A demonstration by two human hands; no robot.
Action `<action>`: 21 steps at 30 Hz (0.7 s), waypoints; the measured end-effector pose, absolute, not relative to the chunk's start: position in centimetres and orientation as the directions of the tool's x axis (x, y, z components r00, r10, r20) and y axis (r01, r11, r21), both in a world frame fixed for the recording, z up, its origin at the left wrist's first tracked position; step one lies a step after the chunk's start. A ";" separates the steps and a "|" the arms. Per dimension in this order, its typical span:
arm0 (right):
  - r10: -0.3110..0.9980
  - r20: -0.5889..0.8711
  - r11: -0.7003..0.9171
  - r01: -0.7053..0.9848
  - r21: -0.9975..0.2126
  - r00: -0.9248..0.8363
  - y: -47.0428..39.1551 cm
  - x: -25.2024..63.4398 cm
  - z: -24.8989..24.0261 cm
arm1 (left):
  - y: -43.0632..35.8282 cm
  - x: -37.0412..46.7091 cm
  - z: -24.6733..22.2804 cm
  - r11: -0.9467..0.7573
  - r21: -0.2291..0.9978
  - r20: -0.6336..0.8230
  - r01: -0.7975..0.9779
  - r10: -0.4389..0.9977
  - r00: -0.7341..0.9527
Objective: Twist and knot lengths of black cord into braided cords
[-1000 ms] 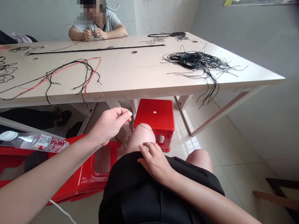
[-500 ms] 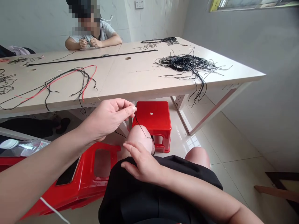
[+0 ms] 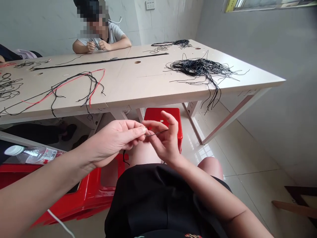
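Note:
My left hand (image 3: 123, 134) is closed in a pinch on a thin black cord (image 3: 157, 133), above my knee. From its fingertips the cord runs across to my right hand (image 3: 165, 140), which has it caught among the fingers. The right thumb and forefinger reach toward the left fingertips, while other fingers of that hand stick up, spread apart. Where the cord passes behind the right fingers is hidden. A short knotted black cord end (image 3: 125, 158) hangs below the left hand.
On the table (image 3: 138, 79) lie a tangled black cord heap (image 3: 200, 67), knotted black and red cords (image 3: 85, 77) and a long black strand (image 3: 99, 61). Opposite, a person (image 3: 116, 34) handles something thin. Red stools (image 3: 158, 114) stand below; a bottle (image 3: 37, 154) is at left.
My right hand has risen from my lap to the left fingertips and turned upward. The cord, hanging loose before, now stretches between both hands. The left hand has dropped slightly, still pinching.

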State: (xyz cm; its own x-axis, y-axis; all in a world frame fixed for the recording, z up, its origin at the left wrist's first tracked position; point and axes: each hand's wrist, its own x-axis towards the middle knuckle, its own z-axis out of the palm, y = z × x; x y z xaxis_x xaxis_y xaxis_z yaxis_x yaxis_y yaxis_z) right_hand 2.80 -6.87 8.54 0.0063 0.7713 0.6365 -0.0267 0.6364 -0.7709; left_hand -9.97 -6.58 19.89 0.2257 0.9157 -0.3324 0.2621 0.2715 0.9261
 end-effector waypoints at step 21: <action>0.780 0.351 0.579 0.386 -0.718 -0.518 -8.9 7.1 13.5 | -4.9 -8.5 14.8 0.462 0.865 -0.496 0.195 0.844 0.204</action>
